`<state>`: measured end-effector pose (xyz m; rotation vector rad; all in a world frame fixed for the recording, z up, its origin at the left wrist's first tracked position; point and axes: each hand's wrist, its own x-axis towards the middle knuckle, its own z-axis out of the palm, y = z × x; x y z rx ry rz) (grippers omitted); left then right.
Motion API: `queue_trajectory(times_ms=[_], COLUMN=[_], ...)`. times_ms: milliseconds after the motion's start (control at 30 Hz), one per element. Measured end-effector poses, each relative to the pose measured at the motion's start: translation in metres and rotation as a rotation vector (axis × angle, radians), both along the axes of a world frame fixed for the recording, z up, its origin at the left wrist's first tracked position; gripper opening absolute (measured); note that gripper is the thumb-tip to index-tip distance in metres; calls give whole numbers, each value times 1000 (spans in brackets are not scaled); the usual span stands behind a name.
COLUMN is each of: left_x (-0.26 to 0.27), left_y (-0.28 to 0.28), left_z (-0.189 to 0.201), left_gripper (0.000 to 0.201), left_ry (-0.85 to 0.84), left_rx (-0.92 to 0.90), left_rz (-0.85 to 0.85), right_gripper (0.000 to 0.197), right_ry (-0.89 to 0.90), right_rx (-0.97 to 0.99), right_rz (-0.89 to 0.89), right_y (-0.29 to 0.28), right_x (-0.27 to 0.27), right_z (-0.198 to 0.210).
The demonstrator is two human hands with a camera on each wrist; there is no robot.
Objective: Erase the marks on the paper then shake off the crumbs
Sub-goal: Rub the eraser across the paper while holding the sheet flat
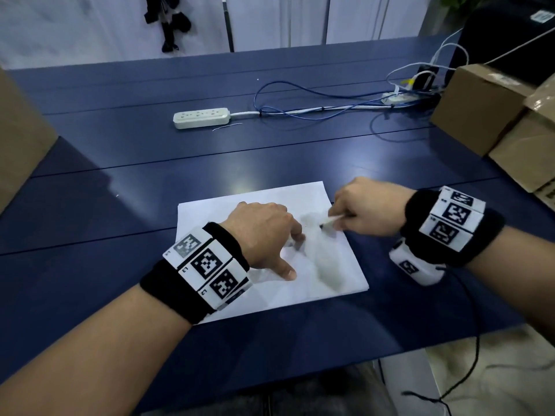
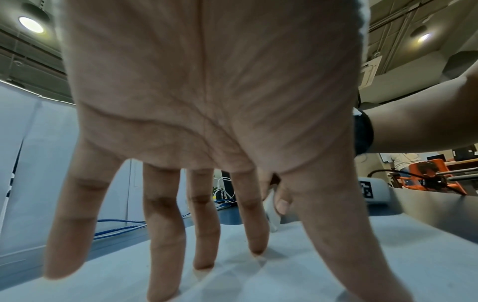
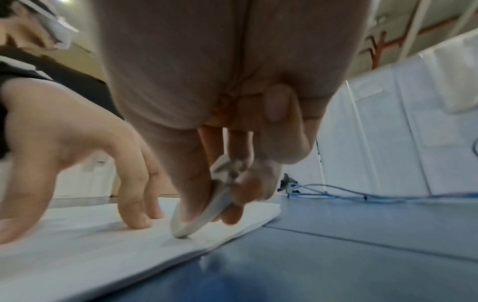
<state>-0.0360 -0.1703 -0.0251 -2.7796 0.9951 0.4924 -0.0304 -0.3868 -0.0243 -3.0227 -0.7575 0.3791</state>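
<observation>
A white paper sheet (image 1: 303, 193) (image 3: 77, 241) (image 2: 310, 271) lies on the dark blue table (image 1: 150, 175). My left hand (image 1: 264, 232) (image 2: 207, 224) is spread, its straight fingertips pressing the sheet down. My right hand (image 1: 357, 208) (image 3: 220, 200) pinches a white eraser (image 1: 332, 220) (image 3: 196, 214) between thumb and fingers. The eraser's darkened tip touches the paper just right of my left fingers. A grey smudged patch (image 1: 327, 265) runs down the paper's right part. The picture is blurred around the eraser.
A white power strip (image 1: 201, 117) and blue cables (image 1: 315, 106) lie further back on the table. Cardboard boxes (image 1: 495, 115) stand at the right, another (image 1: 21, 139) at the left edge. A black cord (image 1: 468, 340) hangs off the table's near right corner.
</observation>
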Motion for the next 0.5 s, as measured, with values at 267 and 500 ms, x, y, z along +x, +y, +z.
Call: queue_trajectory(times_ms=[267, 500], left_x=[2, 3], left_y=[-1, 0], left_z=[-1, -2], left_gripper=[67, 66], left_ry=[-1, -11], left_rx=[0, 8], left_rz=[-1, 4], right_gripper=[24, 40], right_ry=[209, 64], right_rx=[74, 48], right_rz=[135, 149], right_y=[-4, -12], right_x=[-25, -25], right_z=[-1, 0])
